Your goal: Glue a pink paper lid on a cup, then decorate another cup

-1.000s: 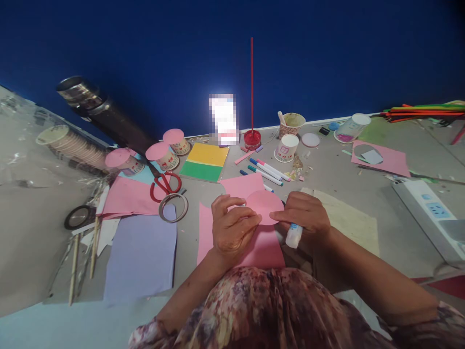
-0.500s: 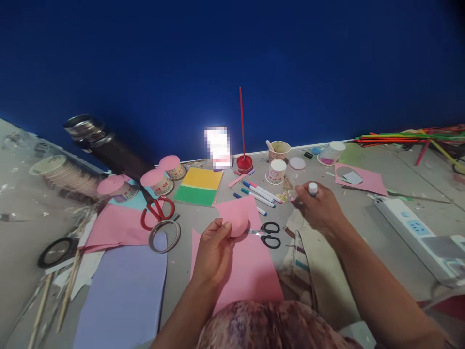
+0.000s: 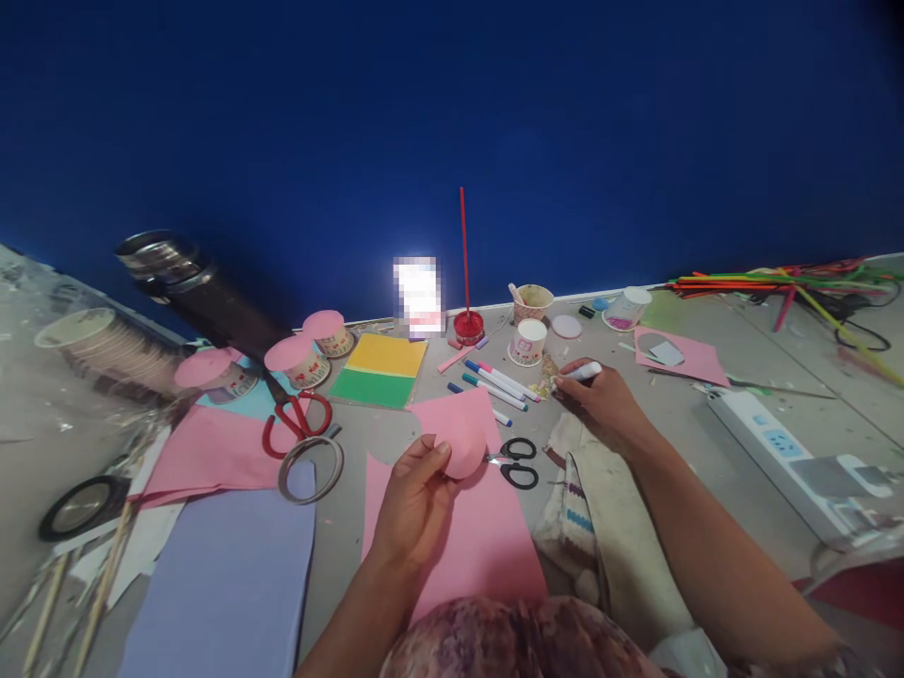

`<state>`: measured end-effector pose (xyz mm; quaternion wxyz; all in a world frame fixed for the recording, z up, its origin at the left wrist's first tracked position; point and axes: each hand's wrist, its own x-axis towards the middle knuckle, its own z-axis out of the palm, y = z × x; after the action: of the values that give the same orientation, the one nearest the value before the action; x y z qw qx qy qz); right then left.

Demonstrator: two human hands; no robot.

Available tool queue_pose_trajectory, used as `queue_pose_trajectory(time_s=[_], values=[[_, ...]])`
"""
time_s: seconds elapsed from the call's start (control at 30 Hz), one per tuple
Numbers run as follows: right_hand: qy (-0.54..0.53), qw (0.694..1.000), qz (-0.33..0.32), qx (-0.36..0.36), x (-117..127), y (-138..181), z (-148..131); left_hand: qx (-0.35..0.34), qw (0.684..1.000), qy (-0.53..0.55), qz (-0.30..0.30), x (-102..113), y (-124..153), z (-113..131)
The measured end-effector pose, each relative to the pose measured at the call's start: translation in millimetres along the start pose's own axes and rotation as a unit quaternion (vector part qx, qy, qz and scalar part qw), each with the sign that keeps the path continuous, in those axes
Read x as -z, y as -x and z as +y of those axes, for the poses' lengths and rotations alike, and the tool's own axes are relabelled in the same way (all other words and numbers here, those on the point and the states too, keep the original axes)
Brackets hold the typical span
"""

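My left hand (image 3: 418,485) pinches the edge of a round pink paper piece (image 3: 464,438) between thumb and fingers, above a larger pink paper sheet (image 3: 480,546). My right hand (image 3: 597,395), closed, grips a white pen-shaped tube (image 3: 585,371) that lies nearly level, its tip pointing left and down. That hand is beside small yellowish scraps (image 3: 547,377) on the table. Black-handled scissors (image 3: 519,461) lie between my hands, their blades partly hidden by the paper circle. Several capped markers (image 3: 498,381) lie in front.
Pink-topped paper cups (image 3: 297,363), red-handled scissors (image 3: 300,419) and a tape roll (image 3: 311,469) are on the left, with purple paper (image 3: 218,574). A white paper cup (image 3: 528,344) stands ahead. A power strip (image 3: 777,461) lies right; a cloth (image 3: 600,508) rests under my right forearm.
My right hand has turned the white tube from pointing end-on to lying sideways. My left hand still holds the pink circle. The view has shifted slightly.
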<state>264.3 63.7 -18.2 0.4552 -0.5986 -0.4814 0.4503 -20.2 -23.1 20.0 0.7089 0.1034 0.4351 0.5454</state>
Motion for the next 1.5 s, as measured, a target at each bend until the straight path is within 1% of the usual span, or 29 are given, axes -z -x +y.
queue_pose_trajectory(time_s=[0.03,0.13,0.23,0.37,0.53,0.63,0.77,0.8,0.9,0.97,1.0,1.03,1.1,1.13,1.2,1.23,1.27,1.3,1.33,1.37,1.4,1.43,1.47,1.5], values=[[0.022,1.000,-0.004,0.004,-3,-1,-3,0.000,1.000,0.002,-0.001,0,0,0],[0.136,0.990,0.000,0.030,-13,-10,-13,-0.007,1.000,0.009,-0.003,1,-1,1],[0.242,0.968,0.022,0.062,-24,-20,-17,-0.012,1.000,0.012,-0.004,1,-1,2],[0.333,0.937,0.029,0.098,-33,-24,-11,-0.005,0.998,0.060,-0.014,1,-2,0],[0.388,0.913,0.029,0.120,-35,-25,-2,0.032,0.993,0.113,-0.011,1,-3,-5],[0.399,0.909,0.027,0.115,-34,-25,0,0.024,0.992,0.120,-0.011,0,-4,-6],[0.409,0.906,0.033,0.107,-24,-14,-4,0.012,0.991,0.131,0.015,-1,-4,-4],[0.414,0.902,0.046,0.110,-20,-9,-6,0.007,0.991,0.133,0.018,-1,-4,-4],[0.439,0.866,0.168,0.170,-11,8,-15,-0.017,0.992,0.128,0.010,0,-4,-4],[0.413,0.856,0.224,0.216,-11,20,-22,-0.027,0.993,0.119,-0.002,0,-4,-6],[0.387,0.862,0.234,0.231,-14,25,-26,-0.026,0.993,0.115,-0.008,0,-4,-6],[0.350,0.878,0.226,0.237,-18,29,-28,-0.022,0.994,0.111,-0.013,0,-4,-7],[0.270,0.920,0.192,0.208,-27,35,-31,-0.012,0.995,0.100,-0.019,0,-3,-8],[0.242,0.935,0.179,0.186,-30,36,-30,-0.012,0.996,0.091,-0.021,-1,-2,-7],[0.221,0.948,0.172,0.151,-33,34,-26,-0.043,0.998,0.048,-0.017,-2,2,-6],[0.223,0.949,0.172,0.138,-32,30,-22,-0.077,0.997,0.003,-0.010,-2,4,-5],[0.228,0.951,0.168,0.125,-31,26,-18,-0.125,0.990,-0.062,0.000,-2,7,-5],[0.235,0.952,0.164,0.111,-28,20,-14,-0.186,0.972,-0.143,0.007,-2,9,-4],[0.249,0.951,0.156,0.097,-26,14,-9,-0.256,0.938,-0.232,0.008,-1,12,-4],[0.267,0.947,0.153,0.089,-24,8,-6,-0.329,0.888,-0.320,-0.001,0,13,-3],[0.281,0.945,0.144,0.087,-23,3,-2,-0.396,0.830,-0.392,-0.021,2,15,-3],[0.293,0.942,0.135,0.088,-22,-2,0,-0.451,0.774,-0.442,-0.040,4,15,-3],[0.303,0.941,0.121,0.089,-22,-6,2,-0.486,0.729,-0.480,-0.050,7,15,-4],[0.313,0.939,0.110,0.095,-23,-10,3,-0.506,0.697,-0.506,-0.045,9,14,-4]])
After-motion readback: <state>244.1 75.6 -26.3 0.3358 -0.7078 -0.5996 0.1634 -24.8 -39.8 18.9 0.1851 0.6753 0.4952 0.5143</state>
